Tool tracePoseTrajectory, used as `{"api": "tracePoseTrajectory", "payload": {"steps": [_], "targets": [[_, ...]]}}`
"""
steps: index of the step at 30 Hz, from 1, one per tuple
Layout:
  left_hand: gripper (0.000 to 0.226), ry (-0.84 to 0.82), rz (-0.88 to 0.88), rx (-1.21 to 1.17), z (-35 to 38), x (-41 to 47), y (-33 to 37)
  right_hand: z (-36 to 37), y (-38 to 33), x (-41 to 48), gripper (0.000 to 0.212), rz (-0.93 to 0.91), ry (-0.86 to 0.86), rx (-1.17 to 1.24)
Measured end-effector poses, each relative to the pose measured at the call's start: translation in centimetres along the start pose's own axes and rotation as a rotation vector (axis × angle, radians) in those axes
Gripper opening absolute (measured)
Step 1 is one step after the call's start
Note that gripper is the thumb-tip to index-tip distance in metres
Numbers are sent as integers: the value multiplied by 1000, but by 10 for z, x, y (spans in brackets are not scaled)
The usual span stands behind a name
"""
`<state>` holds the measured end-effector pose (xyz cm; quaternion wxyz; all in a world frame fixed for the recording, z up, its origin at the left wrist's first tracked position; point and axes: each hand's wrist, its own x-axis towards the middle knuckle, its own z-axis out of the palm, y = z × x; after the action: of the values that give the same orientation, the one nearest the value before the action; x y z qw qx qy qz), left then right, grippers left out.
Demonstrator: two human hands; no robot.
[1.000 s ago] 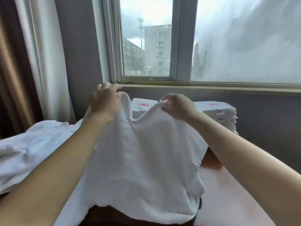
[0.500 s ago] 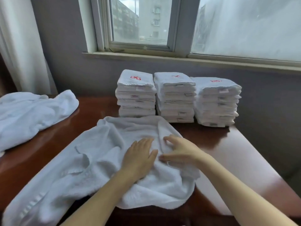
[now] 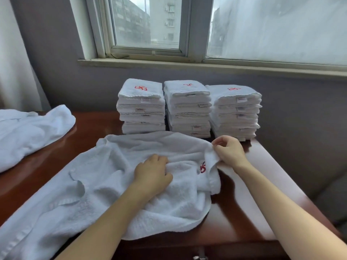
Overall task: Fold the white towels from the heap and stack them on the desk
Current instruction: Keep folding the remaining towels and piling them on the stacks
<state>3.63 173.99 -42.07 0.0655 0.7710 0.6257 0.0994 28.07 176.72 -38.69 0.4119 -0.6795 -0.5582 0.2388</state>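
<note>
**One towel spread out, three stacks done at the back**

So the loose towel [image 3: 116, 184] is lying open and pretty rumpled across the near part of the surface [image 3: 253, 203], with its near-left end running off toward the bottom corner of the shot. The left hand [image 3: 153, 173] sits on the middle of it, knuckles up, fingers [image 3: 159, 159] curled down into the cloth and bunching a bit of it. The right hand [image 3: 230, 152] is at the towel's far right corner, thumb and fingers [image 3: 219, 141] pinching the edge and holding it a little off the surface. Just below that pinch a red emblem [image 3: 202, 167] shows on the cloth, partly folded over.

Behind the towel, up against the wall under the window sill [image 3: 169, 63], there are three piles of folded towels side by side: left stack [image 3: 141, 107], middle stack [image 3: 187, 109] and right stack [image 3: 235, 111]. They're touching or nearly so, and each top towel has the same red mark. The far edge of the loose towel reaches right up to the foot of the left and middle stacks.

The heap [image 3: 32, 132] of unfolded white stuff is off on the left side of the surface, apart from the loose towel.
</note>
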Motion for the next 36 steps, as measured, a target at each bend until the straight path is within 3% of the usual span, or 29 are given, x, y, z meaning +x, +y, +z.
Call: {"api": "tracePoseTrajectory", "payload": {"steps": [3, 6, 8, 11, 13, 17, 21, 24, 27, 31, 34, 36], "targets": [[38, -25, -28, 26, -4, 4, 6, -3, 10, 1, 26, 6, -9, -67], [38, -35, -35, 39, -5, 6, 8, -4, 0, -3, 7, -110, 39, -56], [37, -33, -37, 39, -5, 6, 8, -2, -11, -9, 31, -202, -7, -101], [30, -17, -37, 32, -7, 4, 8, 0, -21, -17, 64, -154, -252, -393], [22, -1, -40, 31, -8, 3, 8, 1, -20, -17, 57, -126, -315, -440], [12, 4, -54, 87, -13, 3, 6, -9, -14, -14, 38, -143, -191, -303], [11, -35, -70, 179, -18, 4, 3, -13, -5, -13, 33, -163, -188, -565], [22, 10, -78, 126, -19, 7, -3, -2, -6, -19, 36, -360, -86, -556], [38, 66, -101, 39, -22, 10, -20, 10, -18, -23, 40, -468, -223, -494], [52, 55, -60, 145, -25, 13, -47, 27, -25, -20, 49, -310, -442, -528], [36, 2, -14, 240, -25, 14, -57, 37, -28, -18, 38, -244, -493, -541], [30, -7, -19, 233, -25, 15, -61, 42, -30, -16, 32, -258, -431, -609]]}}
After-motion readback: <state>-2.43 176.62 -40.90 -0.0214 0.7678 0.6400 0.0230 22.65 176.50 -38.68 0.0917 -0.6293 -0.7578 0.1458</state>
